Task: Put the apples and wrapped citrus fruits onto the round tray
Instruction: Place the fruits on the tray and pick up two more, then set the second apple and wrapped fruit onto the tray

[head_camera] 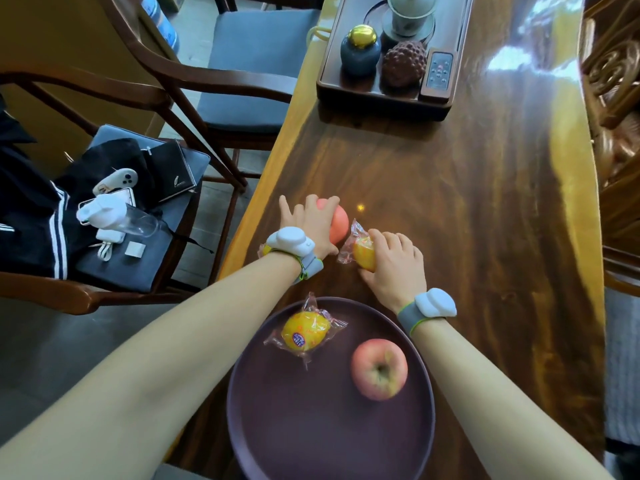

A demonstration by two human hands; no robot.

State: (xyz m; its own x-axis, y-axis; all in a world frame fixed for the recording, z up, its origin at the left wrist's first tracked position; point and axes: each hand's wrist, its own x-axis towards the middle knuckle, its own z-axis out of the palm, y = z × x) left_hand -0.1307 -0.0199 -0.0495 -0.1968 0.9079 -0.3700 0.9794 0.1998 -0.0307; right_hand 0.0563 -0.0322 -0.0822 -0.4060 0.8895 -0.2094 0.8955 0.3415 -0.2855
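A round dark purple tray lies at the near edge of the wooden table. On it rest a wrapped yellow citrus at the back left and a red apple on the right. Beyond the tray, my left hand is closed over a second red apple on the table. My right hand grips a second wrapped citrus just right of that apple. A bit of yellow, another fruit, peeks out under my left wrist.
A dark tea tray with a jar, a lidded cup, a brown ornament and a remote stands farther back on the table. Wooden chairs stand at the left, one holding a bag, bottle and small devices. A carved chair is at the right edge.
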